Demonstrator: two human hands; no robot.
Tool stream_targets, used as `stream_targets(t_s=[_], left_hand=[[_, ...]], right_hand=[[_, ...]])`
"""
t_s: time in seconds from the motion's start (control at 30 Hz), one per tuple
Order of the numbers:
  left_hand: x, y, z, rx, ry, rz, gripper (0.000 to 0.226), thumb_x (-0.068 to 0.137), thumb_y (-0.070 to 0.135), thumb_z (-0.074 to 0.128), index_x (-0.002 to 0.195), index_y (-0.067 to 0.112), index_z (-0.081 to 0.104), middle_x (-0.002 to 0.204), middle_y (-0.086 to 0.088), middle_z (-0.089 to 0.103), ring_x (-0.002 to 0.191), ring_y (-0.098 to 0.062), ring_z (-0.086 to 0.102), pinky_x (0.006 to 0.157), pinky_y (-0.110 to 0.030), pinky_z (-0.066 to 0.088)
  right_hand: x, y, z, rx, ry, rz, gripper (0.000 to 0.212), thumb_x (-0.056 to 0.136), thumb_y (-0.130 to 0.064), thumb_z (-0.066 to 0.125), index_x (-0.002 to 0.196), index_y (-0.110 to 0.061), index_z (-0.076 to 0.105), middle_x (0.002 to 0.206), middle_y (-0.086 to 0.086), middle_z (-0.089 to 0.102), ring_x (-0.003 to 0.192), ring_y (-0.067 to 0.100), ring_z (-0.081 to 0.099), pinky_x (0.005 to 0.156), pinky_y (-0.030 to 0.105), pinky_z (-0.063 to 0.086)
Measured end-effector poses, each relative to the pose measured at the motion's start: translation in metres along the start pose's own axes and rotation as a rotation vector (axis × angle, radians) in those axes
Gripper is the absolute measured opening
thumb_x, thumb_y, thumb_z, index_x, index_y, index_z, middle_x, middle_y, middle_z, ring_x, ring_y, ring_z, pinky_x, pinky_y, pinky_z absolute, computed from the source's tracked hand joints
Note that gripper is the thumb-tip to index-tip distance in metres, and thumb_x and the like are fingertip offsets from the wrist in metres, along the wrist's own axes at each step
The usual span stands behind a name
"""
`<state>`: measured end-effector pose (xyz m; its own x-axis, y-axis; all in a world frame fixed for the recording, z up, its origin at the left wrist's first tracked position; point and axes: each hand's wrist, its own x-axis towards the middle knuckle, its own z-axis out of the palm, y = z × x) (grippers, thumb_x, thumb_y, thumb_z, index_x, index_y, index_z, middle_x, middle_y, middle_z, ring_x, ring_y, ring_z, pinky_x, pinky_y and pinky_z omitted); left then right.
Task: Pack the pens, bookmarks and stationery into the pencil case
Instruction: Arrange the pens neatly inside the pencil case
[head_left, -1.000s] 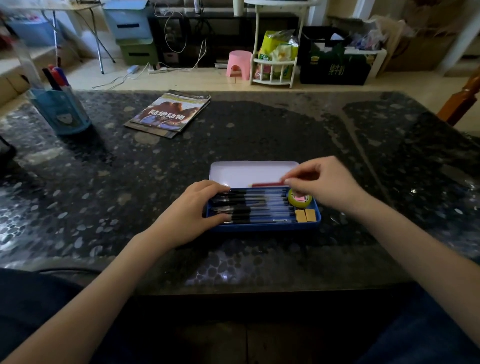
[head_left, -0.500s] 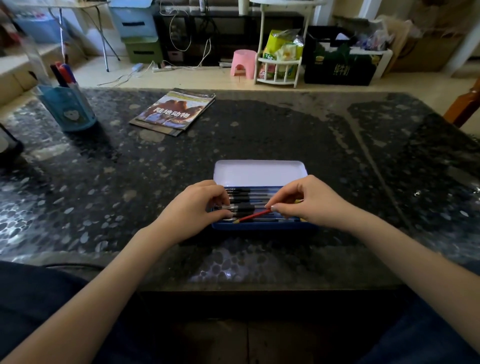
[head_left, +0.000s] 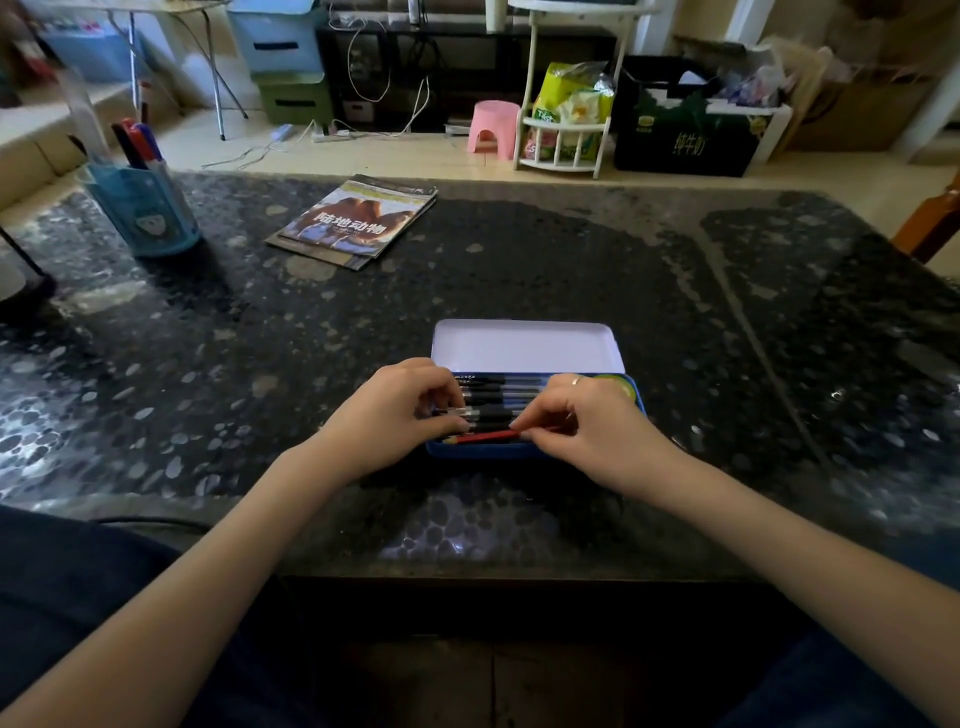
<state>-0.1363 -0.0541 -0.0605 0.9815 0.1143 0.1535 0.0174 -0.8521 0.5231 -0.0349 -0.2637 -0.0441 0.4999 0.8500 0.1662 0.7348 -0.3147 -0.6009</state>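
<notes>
Dark speckled stone-pattern table (head_left: 519, 270) carries everything. Far left: translucent blue pen pot (head_left: 145, 208) with markers. Behind centre: thin stack of picture booklets (head_left: 358, 221).

Blue metal pencil case (head_left: 640, 410) sits at the near-centre edge, its white-lined lid (head_left: 524, 345) tipped open away from the person. A row of black-and-clear pens (head_left: 498, 397) lies lengthwise in the tray, touching side by side. A green round item, possibly a tape roll (head_left: 621, 387), shows at the right end, mostly hidden.

Left hand (head_left: 389, 421): fingers curled over the left ends of the pens; thumb and fingertips look to pinch 1 clear-barrelled pen, though the contact is partly hidden. Right hand (head_left: 587, 426): fingers curled, tips pinching the right part of 1 short red pencil (head_left: 485, 436), which lies along the near wall of the case, point to the left, resting on or just above the pen row.

Judgement: step in hand is seating the red pencil in the last gap by the near wall.
- Keep the pencil parallel to the pens; a skewed pencil would ride on top and block the lid.
- Left hand should press the pens toward the hinge side to open the slot.
- Lower the tip end first, then release.
- Check nothing stands proud of the rim before closing.
</notes>
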Motion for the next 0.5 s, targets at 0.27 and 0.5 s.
stream_targets(t_s=[0.27,0.5], left_hand=[[0.000,-0.002,-0.010,-0.136,-0.066,-0.071,0.021,0.072,0.023,0.079,0.089,0.025,0.067,0.086,0.007,0.061,0.074,-0.007,0.058,0.065,-0.009,0.044],[0.001,-0.003,-0.013,-0.199,-0.132,-0.148,0.025,0.065,0.026,0.083,0.086,0.027,0.068,0.085,0.005,0.065,0.070,-0.001,0.057,0.064,-0.009,0.045]], right_hand=[[0.001,0.005,0.000,-0.099,-0.036,0.005,0.013,0.080,-0.012,0.073,0.087,-0.022,0.075,0.080,-0.012,0.062,0.074,0.002,0.058,0.067,0.019,0.047],[0.003,0.006,0.000,-0.063,-0.076,-0.010,0.011,0.080,-0.012,0.075,0.086,-0.022,0.076,0.078,-0.019,0.057,0.074,0.001,0.056,0.068,0.011,0.042]])
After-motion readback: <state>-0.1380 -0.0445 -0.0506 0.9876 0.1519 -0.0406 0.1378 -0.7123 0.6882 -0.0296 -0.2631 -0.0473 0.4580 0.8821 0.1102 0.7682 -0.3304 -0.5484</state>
